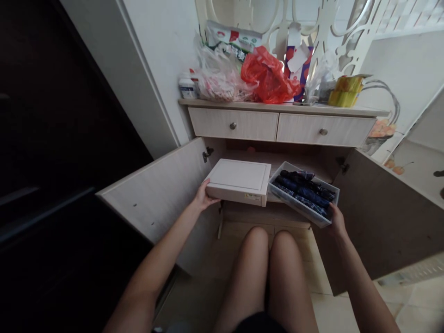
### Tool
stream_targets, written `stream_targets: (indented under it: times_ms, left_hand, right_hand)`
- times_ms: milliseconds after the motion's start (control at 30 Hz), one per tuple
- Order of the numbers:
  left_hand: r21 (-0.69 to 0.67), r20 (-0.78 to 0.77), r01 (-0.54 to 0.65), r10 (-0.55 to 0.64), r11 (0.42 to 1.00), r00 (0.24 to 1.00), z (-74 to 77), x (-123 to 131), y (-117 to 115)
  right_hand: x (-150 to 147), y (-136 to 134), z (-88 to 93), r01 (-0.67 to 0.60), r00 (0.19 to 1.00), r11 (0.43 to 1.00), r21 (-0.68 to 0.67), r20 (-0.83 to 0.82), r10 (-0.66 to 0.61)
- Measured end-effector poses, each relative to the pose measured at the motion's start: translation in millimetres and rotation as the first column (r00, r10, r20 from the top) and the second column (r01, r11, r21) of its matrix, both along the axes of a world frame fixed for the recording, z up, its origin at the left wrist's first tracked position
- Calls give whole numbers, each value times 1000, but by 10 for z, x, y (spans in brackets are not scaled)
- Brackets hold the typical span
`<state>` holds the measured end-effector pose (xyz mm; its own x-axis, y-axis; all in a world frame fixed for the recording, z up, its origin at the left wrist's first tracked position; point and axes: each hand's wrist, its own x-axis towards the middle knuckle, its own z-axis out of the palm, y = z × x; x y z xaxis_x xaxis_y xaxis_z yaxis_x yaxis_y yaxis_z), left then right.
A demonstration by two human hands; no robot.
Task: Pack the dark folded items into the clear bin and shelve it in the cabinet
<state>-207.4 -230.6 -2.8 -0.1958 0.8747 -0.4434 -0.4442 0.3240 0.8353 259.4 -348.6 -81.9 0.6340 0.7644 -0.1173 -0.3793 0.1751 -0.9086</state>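
Observation:
My left hand [204, 196] grips the near left corner of a flat white box [239, 178], which has a lidded top and a small label on its front. In my right hand [336, 221] is the near right end of a translucent plastic bin [298, 209]. Several folded umbrellas [303, 187], dark with some plaid, lie inside that bin. Box and bin sit side by side at the mouth of the open cabinet [277, 111], at shelf height. Whether the shelf bears part of their weight, I cannot tell.
Two cabinet doors stand open, the left door [156, 185] and the right door [391, 212]. Above are two closed drawers [236, 124]. On the top lie a red plastic bag [268, 76], a white bottle [187, 87] and a yellow package [345, 91]. My knees [270, 245] are just below the shelf.

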Motion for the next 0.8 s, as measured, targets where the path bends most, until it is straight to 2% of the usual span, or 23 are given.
stream_targets:
  times_ms: [167, 467, 533, 667, 800]
  left_hand:
    - [-12, -6, 22, -22, 1000, 1000, -2, 6, -9]
    - [13, -63, -43, 44, 999, 997, -25, 105, 15]
    - [19, -71, -40, 41, 999, 997, -50, 102, 0]
    - [-4, -81, -24, 24, 1000, 996, -97, 121, -49]
    - [-26, -57, 14, -16, 1000, 998, -142, 241, -103]
  right_hand:
    - [2, 42, 45, 74, 997, 997, 4, 18, -75]
    - [25, 21, 71, -9, 995, 999, 46, 102, 4]
    - [67, 27, 96, -51, 994, 999, 16, 101, 49]
    - [149, 63, 138, -208, 978, 973, -103, -6, 209]
    - [116, 127, 140, -294, 956, 950, -106, -41, 291]
